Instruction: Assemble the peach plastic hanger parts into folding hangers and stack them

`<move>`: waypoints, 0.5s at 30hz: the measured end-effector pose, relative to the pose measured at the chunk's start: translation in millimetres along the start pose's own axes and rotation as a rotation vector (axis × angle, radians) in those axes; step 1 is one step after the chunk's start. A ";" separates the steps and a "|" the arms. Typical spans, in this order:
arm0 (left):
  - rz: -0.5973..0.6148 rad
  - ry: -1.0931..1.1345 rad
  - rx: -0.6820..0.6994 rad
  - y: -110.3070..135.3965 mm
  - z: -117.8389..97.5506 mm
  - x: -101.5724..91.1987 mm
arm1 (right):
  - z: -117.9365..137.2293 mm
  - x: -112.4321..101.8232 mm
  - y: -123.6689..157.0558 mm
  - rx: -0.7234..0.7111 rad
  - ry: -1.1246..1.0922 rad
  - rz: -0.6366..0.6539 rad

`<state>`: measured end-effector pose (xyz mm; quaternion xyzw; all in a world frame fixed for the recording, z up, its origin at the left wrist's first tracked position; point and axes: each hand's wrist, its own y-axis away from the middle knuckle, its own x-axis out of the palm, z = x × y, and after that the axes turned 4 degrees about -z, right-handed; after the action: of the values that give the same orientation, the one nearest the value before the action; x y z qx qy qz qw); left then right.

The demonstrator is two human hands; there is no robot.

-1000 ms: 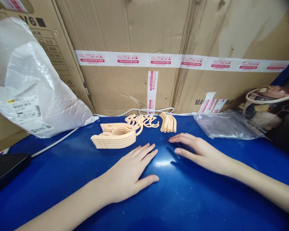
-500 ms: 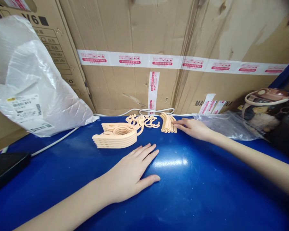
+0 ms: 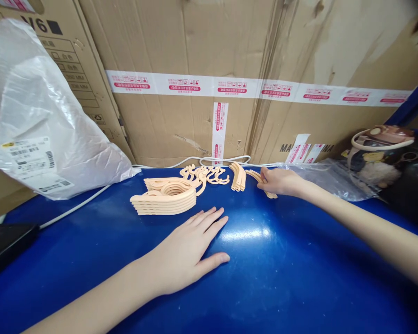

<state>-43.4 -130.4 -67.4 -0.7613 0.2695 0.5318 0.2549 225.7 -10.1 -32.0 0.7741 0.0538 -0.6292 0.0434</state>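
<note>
My left hand [image 3: 190, 246] lies flat on the blue tabletop [image 3: 251, 278], fingers apart and holding nothing. In front of it stands a neat stack of beige plastic hanger pieces [image 3: 165, 204]. Loose beige hanger hooks [image 3: 216, 176] are heaped just behind and to the right of that stack. Farther right, a few curved beige hanger arms [image 3: 238, 177] lie side by side. My right hand [image 3: 280, 182] is closed around some more curved hanger arms [image 3: 253, 175], whose ends stick out on both sides of the fingers; their exact number is hidden.
Large cardboard boxes [image 3: 181, 125] form a wall at the back, with a white cable [image 3: 160, 165] along their foot. A white plastic parcel bag [image 3: 55, 125] leans at left, near a black object [image 3: 10, 246]. A clear plastic bag [image 3: 320, 178] and a brown-lidded bottle [image 3: 383, 139] are at right.
My right hand has closed on some of the curved hanger arms and drawn them right, apart from the others in the row. My left hand stays flat in place.
</note>
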 end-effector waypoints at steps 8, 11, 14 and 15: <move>-0.107 0.050 0.003 3.4 -2.5 0.6 | 20.4 -19.8 89.9 -0.313 0.084 0.090; -0.137 0.083 0.044 3.0 -5.4 -3.3 | 40.1 -18.2 115.2 -0.615 -0.106 0.014; -0.140 0.108 0.071 1.8 -7.7 -9.3 | 52.4 -12.8 126.6 -0.768 -0.323 -0.039; -0.134 0.108 0.074 1.7 -7.9 -11.3 | 54.0 -11.0 127.9 -0.790 -0.366 -0.056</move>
<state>-42.5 -135.4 -54.5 -0.7953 0.2507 0.4615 0.3028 188.8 -144.3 -32.3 0.5720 0.3026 -0.6882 0.3281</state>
